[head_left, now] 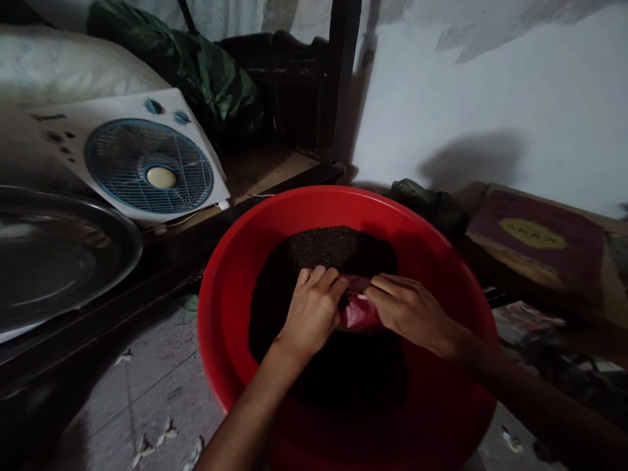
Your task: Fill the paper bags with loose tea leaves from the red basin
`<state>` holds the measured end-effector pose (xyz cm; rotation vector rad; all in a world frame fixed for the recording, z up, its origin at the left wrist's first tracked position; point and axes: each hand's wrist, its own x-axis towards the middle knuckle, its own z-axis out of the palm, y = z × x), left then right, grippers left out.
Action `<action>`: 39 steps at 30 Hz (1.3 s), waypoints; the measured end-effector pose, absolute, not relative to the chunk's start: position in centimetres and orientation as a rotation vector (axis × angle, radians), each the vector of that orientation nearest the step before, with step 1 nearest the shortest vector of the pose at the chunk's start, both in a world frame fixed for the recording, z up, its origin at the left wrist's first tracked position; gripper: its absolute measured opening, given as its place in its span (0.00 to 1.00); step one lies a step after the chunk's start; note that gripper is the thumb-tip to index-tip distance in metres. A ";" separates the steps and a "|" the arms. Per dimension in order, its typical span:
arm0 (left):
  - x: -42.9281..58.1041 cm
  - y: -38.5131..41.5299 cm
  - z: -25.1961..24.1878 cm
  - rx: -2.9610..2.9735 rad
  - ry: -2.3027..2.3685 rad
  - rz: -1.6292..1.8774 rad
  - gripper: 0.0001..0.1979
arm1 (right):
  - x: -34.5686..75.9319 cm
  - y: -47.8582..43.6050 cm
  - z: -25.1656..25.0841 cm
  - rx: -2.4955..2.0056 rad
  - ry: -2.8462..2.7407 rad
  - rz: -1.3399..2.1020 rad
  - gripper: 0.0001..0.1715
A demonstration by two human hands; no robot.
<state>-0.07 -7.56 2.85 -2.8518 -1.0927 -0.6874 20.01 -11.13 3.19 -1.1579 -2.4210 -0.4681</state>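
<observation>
Over a large red basin (220, 275), both of my hands grip a small pink packet (360, 313) by its upper edge. My left hand (316, 304) has its fingers curled on the packet's left side. On the right side, my right hand (409, 307) pinches the same edge with bent fingers. Dark, grainy material like tea leaves or soil (321, 248) covers the basin's bottom beneath the hands. What the packet contains is hidden.
A white box fan (159, 163) leans at the left, behind a wide metal tray (63, 255). A purple-topped carton (534, 229) sits at the right by the white wall. Pale scraps (167, 432) lie on the tiled floor (161, 373).
</observation>
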 end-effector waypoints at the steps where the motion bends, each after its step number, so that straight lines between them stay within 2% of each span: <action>1: -0.1 -7.5 2.9 -2.856 -1.075 -0.685 0.10 | 20.3 -11.1 3.3 -1.140 -2.446 -0.463 0.15; 6: 0.4 -7.8 2.4 -2.789 -1.044 -0.739 0.08 | 21.0 -11.6 3.9 -1.166 -2.518 -0.337 0.13; 12: 0.9 -8.1 2.4 -2.836 -0.929 -0.698 0.06 | 20.5 -12.4 3.3 -1.294 -2.412 -0.427 0.14; 17: 1.2 -8.4 1.8 -2.762 -0.969 -0.765 0.07 | 21.3 -12.3 3.6 -1.215 -2.518 -0.348 0.11; 24: 1.2 -8.4 2.3 -2.872 -0.866 -0.708 0.05 | 21.2 -12.9 2.7 -1.297 -2.409 -0.397 0.15; 28: 1.8 -8.9 1.9 -2.854 -0.883 -0.679 0.04 | 21.8 -12.9 3.1 -1.195 -2.550 -0.306 0.14; 32: 2.6 -9.4 1.3 -2.803 -0.949 -0.733 0.06 | 21.6 -13.5 3.1 -1.346 -2.434 -0.201 0.13; 35: 2.7 -9.2 1.5 -2.794 -0.947 -0.754 0.07 | 20.8 -14.1 2.8 -1.467 -2.297 -0.298 0.12; 39: 2.8 -8.9 1.6 -2.803 -0.896 -0.674 0.08 | 20.4 -14.2 2.9 -1.373 -2.348 -0.399 0.14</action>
